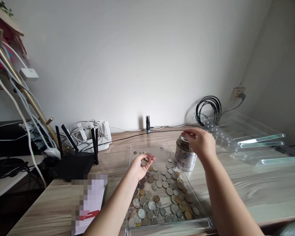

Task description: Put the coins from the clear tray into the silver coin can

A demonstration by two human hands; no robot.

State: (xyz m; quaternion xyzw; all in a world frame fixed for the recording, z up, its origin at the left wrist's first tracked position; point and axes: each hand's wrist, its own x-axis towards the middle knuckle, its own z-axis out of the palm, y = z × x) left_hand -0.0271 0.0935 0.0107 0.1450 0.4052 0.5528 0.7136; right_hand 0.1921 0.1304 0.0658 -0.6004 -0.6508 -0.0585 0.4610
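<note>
My left hand (143, 166) is cupped palm up above a clear plastic tray (167, 226), with a few coins (144, 162) resting in it. Many loose coins (165, 184), silver and brownish, lie scattered in the tray, thickest toward its near end. Just right of the tray stands a round patterned tin (186, 160) with a metallic top. Over that top, my right hand (201, 140) has its thumb and fingers pinched together. Whatever is between those fingertips is too small to make out, and the hand hides part of the tin.
A black router (76, 164) with upright antennas and white cabled devices (98, 134) stand at the left. A covered, pixelated item (90, 203) lies left of the tray. A small dark bottle (147, 124) and coiled black cable (208, 110) are by the wall. Clear acrylic pieces (260, 141) lie right.
</note>
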